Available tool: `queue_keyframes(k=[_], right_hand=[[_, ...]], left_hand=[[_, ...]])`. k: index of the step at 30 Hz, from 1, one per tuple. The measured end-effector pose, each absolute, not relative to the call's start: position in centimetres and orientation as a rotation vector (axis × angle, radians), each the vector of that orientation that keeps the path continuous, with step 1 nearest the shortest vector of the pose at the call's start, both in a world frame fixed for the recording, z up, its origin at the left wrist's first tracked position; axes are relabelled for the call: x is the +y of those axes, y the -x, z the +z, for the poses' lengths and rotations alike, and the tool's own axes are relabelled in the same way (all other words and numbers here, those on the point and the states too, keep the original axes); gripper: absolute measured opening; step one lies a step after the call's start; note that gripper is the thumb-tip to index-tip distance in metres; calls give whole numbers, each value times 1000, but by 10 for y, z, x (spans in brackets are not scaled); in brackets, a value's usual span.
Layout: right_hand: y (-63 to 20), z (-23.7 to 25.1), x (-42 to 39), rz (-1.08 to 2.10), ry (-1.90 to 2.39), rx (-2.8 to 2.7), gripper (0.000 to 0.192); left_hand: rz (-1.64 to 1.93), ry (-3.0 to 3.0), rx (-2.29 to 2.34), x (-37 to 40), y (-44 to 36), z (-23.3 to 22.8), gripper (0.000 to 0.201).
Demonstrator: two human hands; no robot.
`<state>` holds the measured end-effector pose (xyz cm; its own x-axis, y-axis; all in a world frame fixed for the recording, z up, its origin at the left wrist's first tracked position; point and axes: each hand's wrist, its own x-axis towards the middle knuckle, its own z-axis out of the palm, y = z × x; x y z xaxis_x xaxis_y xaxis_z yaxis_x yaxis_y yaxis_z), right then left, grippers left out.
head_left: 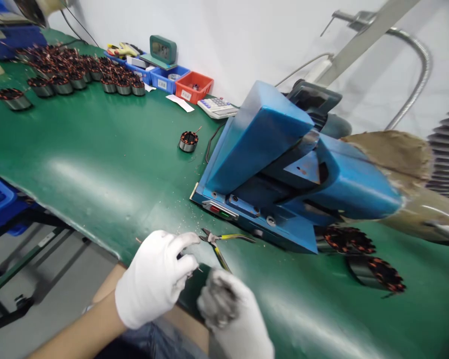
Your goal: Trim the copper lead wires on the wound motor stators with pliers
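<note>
Green bench (pixel 134 149), person seated close against its edge, both hands in white gloves. Left hand (pixel 153 279) above the bench edge: thumb and forefinger bowed, tips apart, other fingers curled beneath. Can't tell from here whether those hold anything. Right hand (pixel 235 311) near it, lower, blurred; fingers bent inward, fingertips of the glove smudged grey — clamped on something or merely folded, I cannot say.

Cutters (pixel 211 238) with yellow-and-black handles lie on the bench just beyond both hands, handles spread, nose by the left forefinger. Pale specks scattered around them.

Blue machine (pixel 258 144) to the person's right, red and green buttons on its front edge. One wound core (pixel 188 142) stands alone left of it, a copper end poking up. More cores (pixel 376 273) sit past the machine on the right, one tipped over. Far left, a large crowd of cores (pixel 69 70), wire ends bristling. Along the wall: calculator (pixel 219 105), red bin (pixel 196 94), blue bins (pixel 160 81), green clock (pixel 163 49) — digits too blurry for me.
</note>
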<state>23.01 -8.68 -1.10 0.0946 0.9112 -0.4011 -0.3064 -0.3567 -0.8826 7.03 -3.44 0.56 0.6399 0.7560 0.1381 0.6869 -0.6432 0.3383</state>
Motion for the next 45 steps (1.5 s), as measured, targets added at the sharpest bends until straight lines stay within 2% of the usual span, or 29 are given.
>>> queue_keyframes(k=[3,6,9,11,14,19,21,22,26,28,30,32,34,39,41,43,45], right_hand=[[-248,-4,-91,1427,1327,-470,38],[-247,-3,-91,1569,1441,-475,27],[-231,-12,-83,1740,1385,-487,47],[-218,-21,-75,1809,1282,-534,50],[-205,-30,-69,1801,1265,-590,36],[-206,-25,-88,1651,1401,-833,9],[-211,-25,-98,1457,1520,-998,7],[-214,-27,-101,1303,1583,-1085,12],[-215,-37,-100,409,1669,-1618,36],[-211,-37,-93,55,1579,-1857,31],[-208,-34,-85,-106,1480,-1940,22],[-208,-30,-77,-47,1413,-1878,15],[-212,-29,-68,157,1446,-1714,10],[-236,-24,-57,614,1721,-1166,13],[-242,-16,-59,905,1722,-1042,21],[-243,-6,-62,1183,1672,-1119,39],[-238,3,-63,1306,1637,-1328,39]], left_hand=[[426,-2509,1283,-38,-76,8,24],[577,-2347,1433,-43,-77,13,21],[636,-2361,1367,-48,-64,22,42],[553,-2503,1230,-49,-51,26,50],[338,-2719,1146,-46,-37,25,46],[70,-2793,1326,-40,-43,21,38],[-49,-2746,1373,-39,-47,25,36],[-108,-2722,1395,-39,-49,28,37],[-193,-2666,1400,-38,-48,34,43],[-175,-2661,1385,-38,-47,34,44],[-161,-2664,1390,-38,-47,33,46],[-179,-2648,1407,-38,-48,34,47],[-201,-2634,1407,-38,-49,36,47],[-123,-2595,1407,-36,-48,39,35],[85,-2607,1384,-39,-51,40,33],[368,-2602,1306,-44,-57,40,42],[572,-2555,1258,-48,-67,38,48]])
